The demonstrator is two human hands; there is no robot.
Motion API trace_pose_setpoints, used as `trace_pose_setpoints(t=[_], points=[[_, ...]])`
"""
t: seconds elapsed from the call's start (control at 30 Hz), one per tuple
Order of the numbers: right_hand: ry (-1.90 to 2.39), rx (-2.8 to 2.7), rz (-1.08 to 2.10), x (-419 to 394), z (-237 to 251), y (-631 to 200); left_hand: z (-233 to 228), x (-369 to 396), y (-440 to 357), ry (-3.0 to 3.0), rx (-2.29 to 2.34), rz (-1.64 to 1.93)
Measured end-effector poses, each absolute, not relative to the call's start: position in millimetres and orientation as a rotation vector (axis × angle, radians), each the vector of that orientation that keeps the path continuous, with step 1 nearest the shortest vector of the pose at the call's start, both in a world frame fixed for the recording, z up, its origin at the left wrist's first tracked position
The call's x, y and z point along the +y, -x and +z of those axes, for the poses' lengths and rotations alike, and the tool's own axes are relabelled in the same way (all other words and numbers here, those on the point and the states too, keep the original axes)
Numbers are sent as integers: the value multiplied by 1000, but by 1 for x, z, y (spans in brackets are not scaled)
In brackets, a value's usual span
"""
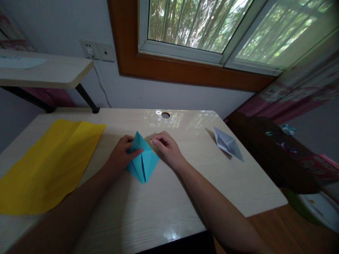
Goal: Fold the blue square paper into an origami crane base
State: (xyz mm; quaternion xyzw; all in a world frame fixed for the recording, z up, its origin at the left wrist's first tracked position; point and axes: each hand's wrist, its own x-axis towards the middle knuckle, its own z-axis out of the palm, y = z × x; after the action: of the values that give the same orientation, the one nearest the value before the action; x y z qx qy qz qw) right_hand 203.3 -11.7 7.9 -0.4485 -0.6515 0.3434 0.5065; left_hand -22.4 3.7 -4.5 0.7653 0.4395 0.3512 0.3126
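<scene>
Mid-desk, the left hand pins a kite-shaped blue folded paper, covering its left edge; the right hand, fingers curled, touches its far-right corner without clamping.

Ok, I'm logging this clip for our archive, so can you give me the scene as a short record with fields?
Setting: pale wooden desk below a window
Left hand: pressing on the left side of a folded blue paper
Right hand: fingers curled at the paper's upper right edge
Blue paper: kite-shaped, lying flat, centre crease visible
Left of it: large creased yellow sheet
Right of it: folded white paper shape, untouched
Desk back edge: round cable hole
</scene>
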Motion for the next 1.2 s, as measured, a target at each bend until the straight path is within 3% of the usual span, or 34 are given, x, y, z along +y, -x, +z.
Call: trace_pose_setpoints(t=[0.4, 0.7, 1.2], points=[[1051, -1725, 1032, -14, -1, -200, -10, 7, 25, -1951, 1228, 1002], [1131, -1595, 861, -14, 1, -204, -16, 7, 20, -1663, 1163, 1211], [1092, -1592, 827, -13, 1, -205, 5, 3, 21, -1264, 1025, 923]])
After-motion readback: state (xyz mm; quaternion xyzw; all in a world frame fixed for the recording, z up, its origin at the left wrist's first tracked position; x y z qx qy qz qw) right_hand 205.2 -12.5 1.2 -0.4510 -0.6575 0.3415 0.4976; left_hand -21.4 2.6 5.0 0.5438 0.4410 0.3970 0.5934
